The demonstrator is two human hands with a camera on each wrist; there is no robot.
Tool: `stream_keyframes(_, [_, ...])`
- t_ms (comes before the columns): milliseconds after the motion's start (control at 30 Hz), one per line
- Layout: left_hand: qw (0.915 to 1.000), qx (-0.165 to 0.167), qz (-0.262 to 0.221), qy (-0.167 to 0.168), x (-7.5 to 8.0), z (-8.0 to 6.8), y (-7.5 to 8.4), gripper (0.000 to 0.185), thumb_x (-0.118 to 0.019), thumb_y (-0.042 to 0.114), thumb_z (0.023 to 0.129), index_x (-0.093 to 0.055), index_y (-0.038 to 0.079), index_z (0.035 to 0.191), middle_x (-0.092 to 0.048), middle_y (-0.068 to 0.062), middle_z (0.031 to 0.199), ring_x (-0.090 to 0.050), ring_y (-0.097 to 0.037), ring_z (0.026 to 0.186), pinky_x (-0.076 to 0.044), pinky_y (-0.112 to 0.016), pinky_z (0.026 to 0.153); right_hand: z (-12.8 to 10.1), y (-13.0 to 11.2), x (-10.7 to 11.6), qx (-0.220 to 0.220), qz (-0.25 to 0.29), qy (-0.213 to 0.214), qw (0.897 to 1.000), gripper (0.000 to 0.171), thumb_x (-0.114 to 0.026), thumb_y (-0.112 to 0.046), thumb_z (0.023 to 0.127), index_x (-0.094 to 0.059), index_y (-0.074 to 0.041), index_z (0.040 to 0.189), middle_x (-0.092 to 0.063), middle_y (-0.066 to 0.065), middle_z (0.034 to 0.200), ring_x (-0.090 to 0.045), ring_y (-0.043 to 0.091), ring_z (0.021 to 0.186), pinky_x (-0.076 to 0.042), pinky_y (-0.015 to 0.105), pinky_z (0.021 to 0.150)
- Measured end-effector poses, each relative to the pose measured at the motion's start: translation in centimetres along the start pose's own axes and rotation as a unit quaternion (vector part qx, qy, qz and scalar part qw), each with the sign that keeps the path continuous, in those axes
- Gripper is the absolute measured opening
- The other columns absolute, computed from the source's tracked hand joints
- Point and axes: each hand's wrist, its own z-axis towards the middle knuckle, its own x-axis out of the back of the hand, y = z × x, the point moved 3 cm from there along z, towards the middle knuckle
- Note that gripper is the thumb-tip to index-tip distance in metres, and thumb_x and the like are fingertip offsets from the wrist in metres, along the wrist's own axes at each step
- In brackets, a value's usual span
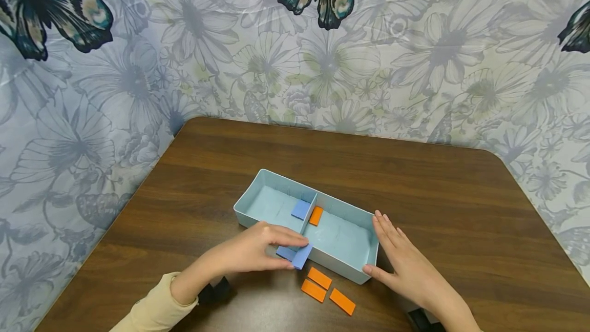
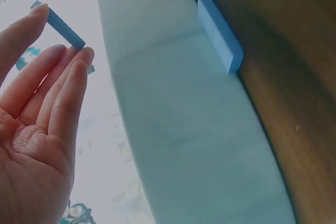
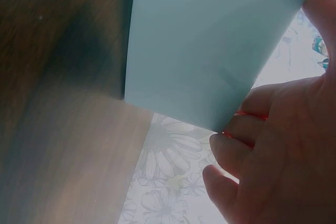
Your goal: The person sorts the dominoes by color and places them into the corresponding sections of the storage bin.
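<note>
A light blue tray (image 1: 258, 183) with a middle divider sits on the wooden table (image 1: 415, 183). One blue tile (image 1: 300, 209) lies in its left compartment and one orange tile (image 1: 316, 215) in its right. My left hand (image 1: 297, 251) pinches a blue tile (image 1: 302, 256) (image 2: 63, 27) at the tray's front wall. A second blue tile (image 1: 285, 253) (image 2: 220, 32) lies on the table against that wall. My right hand (image 1: 384, 242) rests with straight fingers (image 3: 236, 150) against the tray's right end wall (image 3: 210, 45), thumb at the front corner.
Three orange tiles (image 1: 319, 277) (image 1: 313, 290) (image 1: 342, 301) lie on the table just in front of the tray. A floral cloth with butterflies (image 1: 322, 40) hangs behind and to both sides of the table.
</note>
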Motion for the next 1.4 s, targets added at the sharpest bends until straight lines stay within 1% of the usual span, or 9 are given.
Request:
stream_keyframes(100, [0.9999, -0.001, 0.001, 0.012, 0.7, 0.1, 0.0, 0.043, -0.074, 0.014, 0.082, -0.063, 0.003, 0.122, -0.06, -0.001, 0.122, -0.053, -0.01, 0.113, -0.043, -0.024, 0.09, 0.0, 0.0, 0.0, 0.0, 0.0, 0.002, 1.0, 0.09, -0.057, -0.052, 0.088, -0.01, -0.007, 0.151, -0.005, 0.005, 0.155, -0.009, 0.024, 0.139, 0.001, 0.027, 0.109])
stream_keyframes(267, [0.9989, -0.004, -0.022, 0.041, 1.9, 0.3, -0.1, 0.042, -0.073, 0.013, 0.083, -0.062, 0.001, 0.122, -0.061, -0.003, 0.121, -0.055, -0.013, 0.111, -0.047, -0.027, 0.086, 0.0, 0.0, 0.0, 0.009, -0.007, 0.012, 1.0, 0.09, -0.058, -0.051, 0.088, -0.012, -0.006, 0.15, -0.007, 0.006, 0.155, -0.011, 0.025, 0.139, 0.001, 0.026, 0.109])
stream_keyframes(400, [0.9974, 0.014, -0.046, 0.054, 2.4, 0.4, -0.4, 0.043, -0.072, 0.016, 0.084, -0.061, 0.002, 0.123, -0.06, -0.002, 0.121, -0.056, -0.013, 0.109, -0.048, -0.03, 0.084, 0.0, 0.0, 0.1, 0.015, -0.009, 0.016, 1.0, 0.09, -0.058, -0.051, 0.088, -0.012, -0.005, 0.15, -0.007, 0.007, 0.155, -0.012, 0.026, 0.139, 0.003, 0.023, 0.107])
stream_keyframes(667, [0.9919, 0.054, -0.089, 0.074, 2.6, 0.4, -1.1, 0.045, -0.073, 0.017, 0.083, -0.061, 0.006, 0.125, -0.06, -0.001, 0.122, -0.057, -0.015, 0.108, -0.048, -0.034, 0.085, 0.1, 0.1, 0.0, 0.021, -0.009, 0.019, 1.0, 0.09, -0.059, -0.05, 0.088, -0.012, -0.005, 0.15, -0.007, 0.007, 0.155, -0.012, 0.026, 0.139, 0.004, 0.02, 0.106])
stream_keyframes(800, [0.9877, 0.077, -0.11, 0.08, 3.0, 0.5, -1.5, 0.046, -0.073, 0.019, 0.083, -0.061, 0.007, 0.125, -0.059, 0.001, 0.123, -0.057, -0.015, 0.109, -0.047, -0.033, 0.086, 0.0, 0.1, 0.0, 0.014, -0.007, 0.014, 1.0, 0.09, -0.058, -0.052, 0.088, -0.012, -0.005, 0.15, -0.007, 0.006, 0.155, -0.012, 0.026, 0.139, 0.003, 0.023, 0.107])
stream_keyframes(933, [0.9843, 0.082, -0.128, 0.089, 3.1, 0.6, -1.9, 0.046, -0.073, 0.018, 0.083, -0.06, 0.004, 0.125, -0.06, 0.0, 0.122, -0.057, -0.018, 0.109, -0.046, -0.031, 0.088, -0.1, 0.2, 0.0, 0.006, -0.003, 0.008, 1.0, 0.09, -0.057, -0.053, 0.088, -0.012, -0.006, 0.15, -0.006, 0.006, 0.155, -0.011, 0.025, 0.139, 0.002, 0.025, 0.108])
stream_keyframes(1067, [0.9825, 0.079, -0.136, 0.099, 3.3, 0.6, -2.7, 0.046, -0.073, 0.015, 0.083, -0.06, 0.002, 0.125, -0.06, -0.003, 0.122, -0.057, -0.021, 0.11, -0.045, -0.03, 0.089, -0.1, 0.2, -0.1, 0.009, -0.005, 0.009, 1.0, 0.09, -0.057, -0.052, 0.088, -0.012, -0.005, 0.15, -0.007, 0.006, 0.155, -0.011, 0.025, 0.139, 0.003, 0.022, 0.107])
stream_keyframes(1267, [0.9805, 0.083, -0.138, 0.113, 3.8, 0.7, -3.7, 0.046, -0.074, 0.015, 0.082, -0.06, 0.004, 0.125, -0.061, -0.003, 0.121, -0.058, -0.017, 0.108, -0.046, -0.03, 0.088, -0.1, 0.1, -0.1, 0.009, -0.005, 0.013, 1.0, 0.09, -0.058, -0.052, 0.088, -0.013, -0.006, 0.15, -0.009, 0.008, 0.155, -0.012, 0.026, 0.139, 0.001, 0.024, 0.108])
stream_keyframes(1400, [0.9795, 0.081, -0.141, 0.119, 4.2, 0.8, -4.2, 0.046, -0.073, 0.013, 0.082, -0.06, 0.001, 0.125, -0.061, -0.005, 0.121, -0.058, -0.017, 0.108, -0.046, -0.032, 0.087, -0.1, 0.1, 0.0, 0.007, -0.003, 0.014, 1.0, 0.09, -0.058, -0.051, 0.088, -0.012, -0.006, 0.15, -0.008, 0.006, 0.155, -0.012, 0.026, 0.139, 0.002, 0.024, 0.108])
